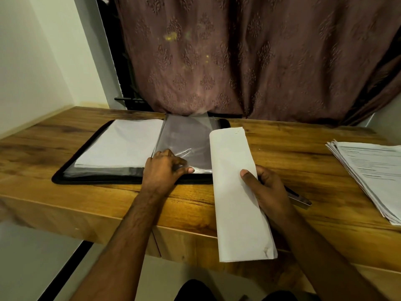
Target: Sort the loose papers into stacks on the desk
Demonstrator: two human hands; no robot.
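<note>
An open black display folder [71,172] lies on the wooden desk [303,161]. Its left page holds a blank white sheet [121,144]. My left hand [165,168] pinches the lower edge of a clear plastic sleeve [186,137] that stands partly lifted at the folder's middle. My right hand [269,192] grips a bundle of white papers [236,192] folded lengthwise, thumb on top, fingers underneath. The bundle reaches from the folder's right half out past the desk's front edge. A stack of printed papers [368,170] lies at the desk's right end.
A brown patterned curtain [249,57] hangs behind the desk and touches the folder's top. A dark, flat object [300,199] pokes out from under my right hand. A wall [26,61] bounds the desk's left side.
</note>
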